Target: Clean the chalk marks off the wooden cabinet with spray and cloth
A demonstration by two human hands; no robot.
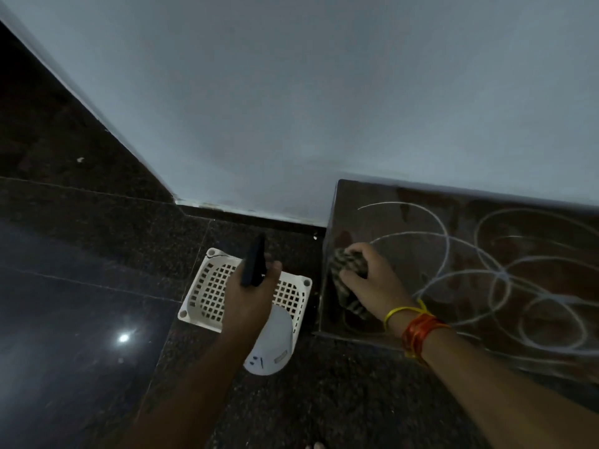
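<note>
The dark wooden cabinet [460,222] stands at the right against the wall, its top covered in looping white chalk marks [505,280]. My right hand [369,277] presses a striped cloth [348,298] onto the cabinet's left end. My left hand [251,296] holds a white spray bottle [272,345] by its neck, its black trigger head [254,260] pointing up and away. The bottle hangs over the floor to the left of the cabinet.
A white plastic basket [202,296] with a grid bottom sits on the dark granite floor [81,254] under my left hand. A pale wall [291,92] rises behind. Yellow and red threads ring my right wrist.
</note>
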